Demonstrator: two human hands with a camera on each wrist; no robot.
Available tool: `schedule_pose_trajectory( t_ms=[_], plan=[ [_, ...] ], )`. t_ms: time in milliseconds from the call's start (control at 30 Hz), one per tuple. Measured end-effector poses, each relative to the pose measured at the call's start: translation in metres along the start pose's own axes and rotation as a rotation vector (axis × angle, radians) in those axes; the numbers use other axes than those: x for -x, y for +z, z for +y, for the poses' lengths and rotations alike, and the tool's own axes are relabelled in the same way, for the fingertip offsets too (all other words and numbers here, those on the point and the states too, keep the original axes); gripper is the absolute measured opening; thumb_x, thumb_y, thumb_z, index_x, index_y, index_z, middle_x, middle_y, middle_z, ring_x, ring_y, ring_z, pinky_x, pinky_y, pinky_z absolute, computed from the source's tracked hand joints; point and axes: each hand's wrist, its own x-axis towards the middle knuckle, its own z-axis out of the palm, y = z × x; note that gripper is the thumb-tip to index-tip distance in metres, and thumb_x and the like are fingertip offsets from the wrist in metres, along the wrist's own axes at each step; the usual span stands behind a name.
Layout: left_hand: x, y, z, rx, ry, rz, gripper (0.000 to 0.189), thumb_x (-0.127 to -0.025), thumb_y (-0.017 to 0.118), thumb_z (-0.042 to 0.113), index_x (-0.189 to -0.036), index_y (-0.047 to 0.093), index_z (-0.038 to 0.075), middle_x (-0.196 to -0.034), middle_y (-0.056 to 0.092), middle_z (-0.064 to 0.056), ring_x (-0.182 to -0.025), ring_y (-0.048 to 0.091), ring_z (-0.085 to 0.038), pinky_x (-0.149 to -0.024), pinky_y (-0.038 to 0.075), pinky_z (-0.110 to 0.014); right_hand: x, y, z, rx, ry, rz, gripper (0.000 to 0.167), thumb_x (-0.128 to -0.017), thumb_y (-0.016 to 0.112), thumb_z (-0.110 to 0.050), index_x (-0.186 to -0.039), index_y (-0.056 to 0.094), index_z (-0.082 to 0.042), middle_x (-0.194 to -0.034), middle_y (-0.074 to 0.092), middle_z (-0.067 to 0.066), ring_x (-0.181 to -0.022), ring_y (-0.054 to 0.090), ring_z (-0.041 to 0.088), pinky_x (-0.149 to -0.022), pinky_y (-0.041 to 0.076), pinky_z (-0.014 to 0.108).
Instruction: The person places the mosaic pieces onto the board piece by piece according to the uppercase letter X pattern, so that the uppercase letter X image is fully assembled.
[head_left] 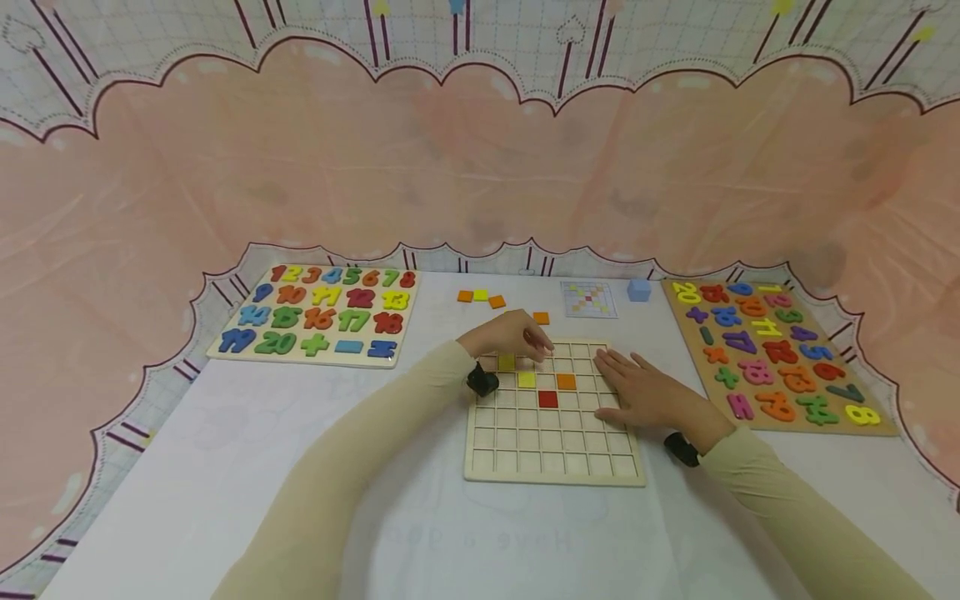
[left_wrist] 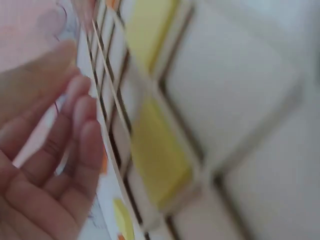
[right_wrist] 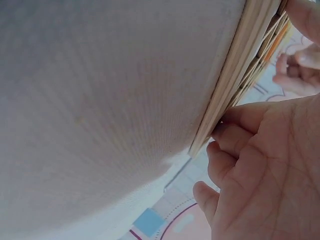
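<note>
A wooden grid board lies on the table. In its cells sit two yellow tiles, a red tile and an orange tile. Over the board's far edge bends my left hand, fingers curved in and tips close together. In the left wrist view that hand is beside the grid; I cannot tell if a tile is between its fingertips. My right hand lies flat with fingers spread on the board's right edge. Its fingers meet the board's side in the right wrist view.
Beyond the board lie loose orange tiles, a loose yellow tile, a pattern card and a blue cube. Number puzzle boards stand left and right.
</note>
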Motion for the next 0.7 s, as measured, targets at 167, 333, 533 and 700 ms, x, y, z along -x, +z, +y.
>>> schedule_pose_trajectory(
  t_ms=[167,333,533,700],
  plan=[
    [-0.014,-0.015,-0.015,0.003,0.024,0.019,0.026,-0.083,0.071,0.012,-0.108,0.071,0.006,-0.100,0.072,-0.007,-0.089,0.064,-0.013,-0.084,0.050,-0.022,0.000,0.003,0.003,-0.004,0.000,0.005,0.089,-0.089,0.049,-0.059,-0.147,0.021,0.002,-0.154,0.021,0.020,-0.143,0.019,0.036,-0.115,0.014,0.055],
    [-0.032,-0.025,-0.025,-0.015,-0.009,0.085,0.030,-0.083,0.071,0.013,-0.112,0.069,0.006,-0.109,0.070,-0.008,-0.099,0.063,-0.018,-0.089,0.050,-0.026,0.000,0.004,0.004,-0.008,0.002,0.006,0.090,-0.088,0.049,-0.060,-0.147,0.022,0.002,-0.155,0.021,0.020,-0.143,0.019,0.036,-0.115,0.013,0.055],
    [-0.046,-0.027,-0.032,-0.003,-0.061,0.131,0.030,-0.083,0.070,0.011,-0.112,0.069,0.006,-0.114,0.068,-0.009,-0.103,0.061,-0.020,-0.092,0.049,-0.029,-0.001,0.004,0.004,-0.009,0.010,-0.012,0.091,-0.088,0.047,-0.062,-0.148,0.021,0.001,-0.155,0.020,0.018,-0.144,0.017,0.035,-0.115,0.012,0.055],
    [-0.052,-0.027,-0.030,0.044,-0.125,0.163,0.032,-0.080,0.073,0.010,-0.112,0.068,0.004,-0.116,0.067,-0.011,-0.106,0.061,-0.022,-0.095,0.048,-0.031,-0.001,0.003,0.004,0.002,0.003,0.001,0.090,-0.088,0.047,-0.061,-0.148,0.021,0.001,-0.155,0.021,0.018,-0.144,0.018,0.035,-0.115,0.013,0.055]
  ],
)
